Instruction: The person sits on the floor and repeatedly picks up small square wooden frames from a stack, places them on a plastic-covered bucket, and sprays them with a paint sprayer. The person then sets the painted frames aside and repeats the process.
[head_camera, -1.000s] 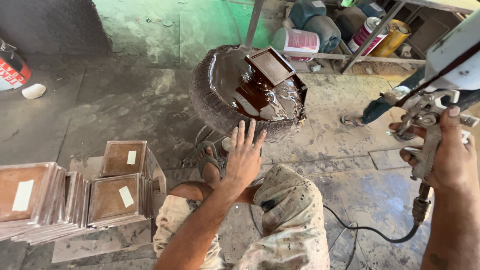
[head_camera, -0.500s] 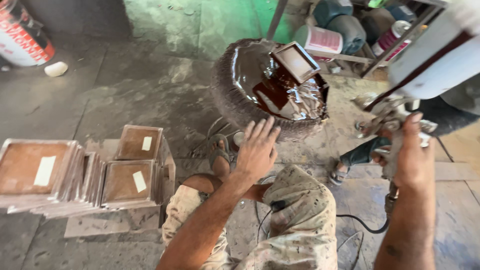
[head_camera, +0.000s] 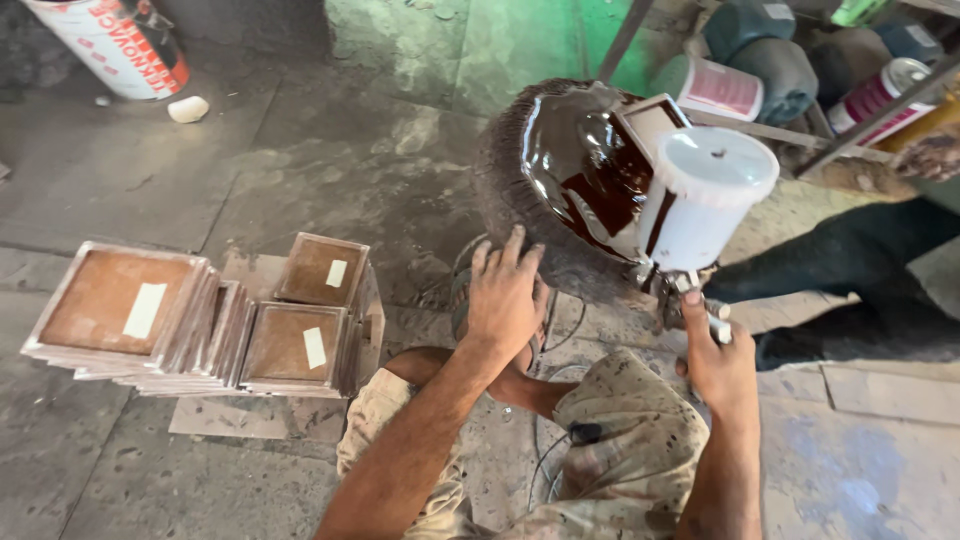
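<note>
My left hand (head_camera: 507, 293) rests with fingers spread on the near rim of a round stand (head_camera: 520, 190) coated in glossy dark brown paint. A small square frame (head_camera: 648, 118) sits on top of it, partly hidden. My right hand (head_camera: 718, 363) grips the handle of a spray gun (head_camera: 700, 200) with a white cup, held upright just right of the stand. My knees in paint-stained trousers (head_camera: 620, 440) are below.
Stacks of brown square frames (head_camera: 115, 305) with pale labels stand at the left on the concrete floor; two more (head_camera: 305, 335) sit beside them. A white drum (head_camera: 115, 40) is top left. Paint cans (head_camera: 720, 85) and another person's dark-trousered leg (head_camera: 850, 290) lie right.
The spray gun has swung left and in, now beside the stand. My left hand has come down from the air onto the stand's rim. The view has shifted closer.
</note>
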